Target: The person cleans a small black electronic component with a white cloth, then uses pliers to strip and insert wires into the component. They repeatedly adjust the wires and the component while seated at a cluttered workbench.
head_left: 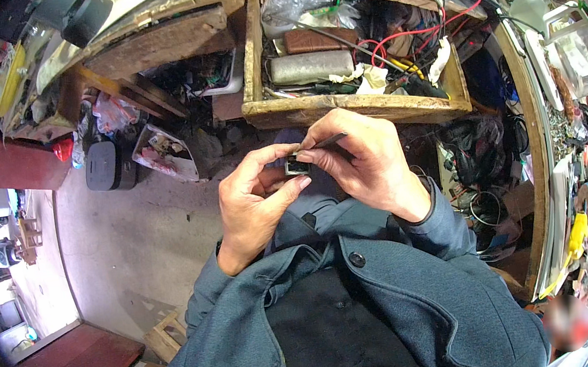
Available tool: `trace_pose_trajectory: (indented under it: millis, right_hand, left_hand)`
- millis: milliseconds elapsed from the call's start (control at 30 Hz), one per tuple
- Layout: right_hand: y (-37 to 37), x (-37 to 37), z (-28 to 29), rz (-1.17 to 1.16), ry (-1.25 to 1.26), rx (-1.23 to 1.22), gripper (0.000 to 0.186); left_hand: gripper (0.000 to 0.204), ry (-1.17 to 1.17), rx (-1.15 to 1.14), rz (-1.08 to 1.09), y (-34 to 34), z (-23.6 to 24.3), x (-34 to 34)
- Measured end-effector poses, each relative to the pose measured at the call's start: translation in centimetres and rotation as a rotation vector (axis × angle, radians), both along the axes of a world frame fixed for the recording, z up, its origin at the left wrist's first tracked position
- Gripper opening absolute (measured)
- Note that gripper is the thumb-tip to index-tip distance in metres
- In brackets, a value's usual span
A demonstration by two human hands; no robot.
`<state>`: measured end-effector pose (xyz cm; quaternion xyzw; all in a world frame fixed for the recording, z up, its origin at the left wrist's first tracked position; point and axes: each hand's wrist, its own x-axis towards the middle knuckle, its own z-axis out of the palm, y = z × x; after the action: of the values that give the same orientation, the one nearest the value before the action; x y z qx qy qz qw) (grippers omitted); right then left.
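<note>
My left hand (252, 197) pinches a small square part with a silver rim and a dark inside (297, 165) between thumb and fingers, above my lap. Its exact kind is too small to make out. My right hand (369, 163) closes round a thin dark flat tool (333, 141), whose working end is hidden by the fingers at the part's upper edge. Both hands meet at the part. Just beyond them stands the front of an open wooden drawer (358, 107).
Inside the drawer lie a grey case (311, 68), a brown case (320, 39), red wires (401, 37) and crumpled paper. A cluttered bench (564, 113) runs along my right. On the floor at left are a dark bin (110, 166) and a white box of scraps (165, 153).
</note>
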<state>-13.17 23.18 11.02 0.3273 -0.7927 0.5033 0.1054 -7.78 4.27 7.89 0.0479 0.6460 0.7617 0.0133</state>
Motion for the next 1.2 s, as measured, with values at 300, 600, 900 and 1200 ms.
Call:
trace_pose_trajectory:
  millis: [300,600,900,1200]
  right_hand:
    - [-0.1,0.6,-0.5,0.002,0.032,0.106,0.020]
    - [-0.4,1.1,-0.5,0.015,0.060,0.201,0.019]
    - [-0.1,1.2,-0.7,-0.007,0.092,0.168,0.014]
    - [0.2,1.4,-0.4,0.031,0.099,0.315,0.027]
  left_hand:
    - [0.031,-0.062,0.004,0.021,-0.1,-0.8,0.0]
    - [0.025,0.001,-0.085,0.100,0.0,-1.2,0.0]
    - [0.022,0.140,-0.137,0.107,0.5,-1.1,-0.4]
    - [0.022,0.144,-0.160,0.120,-0.1,-2.3,-0.1]
